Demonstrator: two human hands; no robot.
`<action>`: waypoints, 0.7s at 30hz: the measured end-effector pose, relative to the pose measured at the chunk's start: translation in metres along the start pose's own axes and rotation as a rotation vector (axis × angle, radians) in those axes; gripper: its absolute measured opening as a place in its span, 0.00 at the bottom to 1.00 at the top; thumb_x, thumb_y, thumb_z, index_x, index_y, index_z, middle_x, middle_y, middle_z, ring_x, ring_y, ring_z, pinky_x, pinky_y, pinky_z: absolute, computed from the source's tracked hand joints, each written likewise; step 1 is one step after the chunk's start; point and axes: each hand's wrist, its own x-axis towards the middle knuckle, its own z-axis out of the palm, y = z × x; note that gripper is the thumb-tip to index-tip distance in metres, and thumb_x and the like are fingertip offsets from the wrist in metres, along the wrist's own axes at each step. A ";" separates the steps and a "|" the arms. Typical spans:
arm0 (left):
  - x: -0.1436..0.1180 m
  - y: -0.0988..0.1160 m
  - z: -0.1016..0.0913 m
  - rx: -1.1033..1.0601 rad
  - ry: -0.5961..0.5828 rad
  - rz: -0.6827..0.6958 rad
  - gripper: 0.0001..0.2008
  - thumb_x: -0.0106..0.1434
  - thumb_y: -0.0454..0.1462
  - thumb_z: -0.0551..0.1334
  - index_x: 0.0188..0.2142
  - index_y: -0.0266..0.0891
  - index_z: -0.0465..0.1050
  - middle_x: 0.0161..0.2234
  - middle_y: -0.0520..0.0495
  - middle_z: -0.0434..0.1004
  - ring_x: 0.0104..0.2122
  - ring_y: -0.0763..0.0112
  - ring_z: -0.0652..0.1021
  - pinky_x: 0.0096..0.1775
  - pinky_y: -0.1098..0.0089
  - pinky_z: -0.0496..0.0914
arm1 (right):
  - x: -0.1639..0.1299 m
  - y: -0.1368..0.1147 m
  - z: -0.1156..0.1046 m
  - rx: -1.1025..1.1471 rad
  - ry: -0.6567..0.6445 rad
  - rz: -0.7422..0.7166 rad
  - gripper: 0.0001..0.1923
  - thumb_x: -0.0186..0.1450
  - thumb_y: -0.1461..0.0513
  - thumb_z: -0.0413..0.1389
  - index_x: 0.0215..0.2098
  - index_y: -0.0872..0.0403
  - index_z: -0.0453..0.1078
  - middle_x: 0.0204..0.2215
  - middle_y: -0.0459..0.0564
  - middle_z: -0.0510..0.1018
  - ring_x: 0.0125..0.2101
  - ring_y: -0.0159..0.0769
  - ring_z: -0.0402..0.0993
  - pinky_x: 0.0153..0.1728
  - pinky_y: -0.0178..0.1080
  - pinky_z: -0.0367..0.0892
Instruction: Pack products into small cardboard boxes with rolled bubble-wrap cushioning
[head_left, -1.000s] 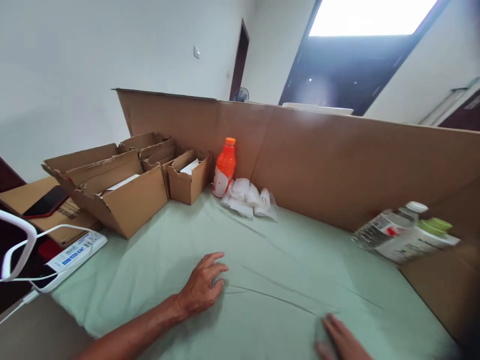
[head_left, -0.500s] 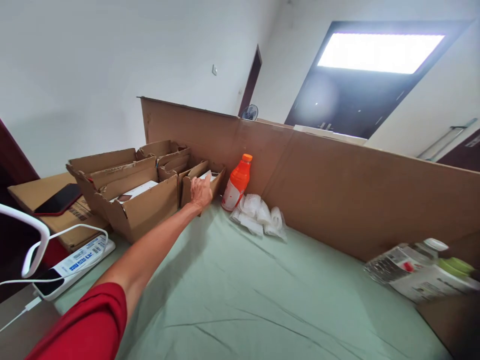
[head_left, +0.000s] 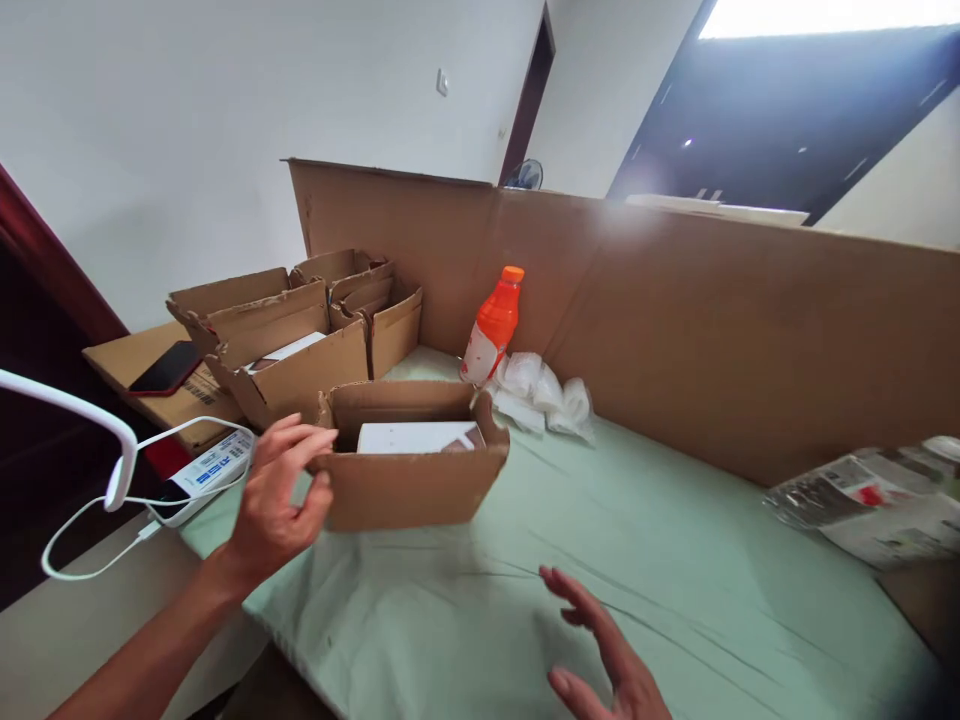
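A small open-topped cardboard box (head_left: 409,490) stands on the green cloth in front of me, with a white box (head_left: 420,437) inside it. My left hand (head_left: 281,490) is at its left end, fingers over the top edge and thumb by the front corner, gripping that wall. My right hand (head_left: 600,650) comes in from the bottom edge, fingers apart and holding nothing, to the right of the cardboard box and nearer to me. Behind the box, an orange bottle (head_left: 491,325) stands beside bagged white rolls (head_left: 544,390).
More open cardboard boxes (head_left: 300,375) are grouped at the back left. A phone (head_left: 165,367) lies on a flat carton, near a white power strip (head_left: 206,470) with cables. A tall cardboard panel (head_left: 675,320) borders the back. Clear plastic bottles (head_left: 855,490) lie at the right.
The small cardboard box has come from the back group toward me, with my left hand at its end. My right hand has entered at the bottom. The view has shifted.
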 end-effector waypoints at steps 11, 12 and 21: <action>-0.096 0.019 -0.010 -0.532 -0.083 -0.998 0.47 0.60 0.51 0.65 0.71 0.48 0.43 0.68 0.35 0.58 0.63 0.46 0.68 0.60 0.47 0.67 | 0.064 -0.045 0.056 0.235 -0.082 -0.167 0.71 0.50 0.35 0.65 0.75 0.47 0.27 0.72 0.60 0.47 0.69 0.67 0.45 0.66 0.67 0.48; -0.100 0.019 -0.009 -0.555 -0.104 -1.039 0.48 0.59 0.52 0.67 0.71 0.47 0.44 0.67 0.35 0.59 0.62 0.45 0.70 0.59 0.48 0.69 | 0.060 -0.046 0.060 0.244 -0.058 -0.165 0.71 0.50 0.36 0.66 0.75 0.46 0.27 0.72 0.59 0.46 0.70 0.66 0.44 0.67 0.66 0.47; -0.092 0.033 0.017 -0.510 -0.262 -1.104 0.42 0.55 0.54 0.68 0.66 0.48 0.57 0.61 0.41 0.70 0.56 0.46 0.75 0.57 0.46 0.72 | 0.050 -0.033 0.056 0.225 0.052 -0.165 0.73 0.47 0.39 0.70 0.74 0.47 0.29 0.72 0.61 0.43 0.70 0.60 0.44 0.67 0.60 0.48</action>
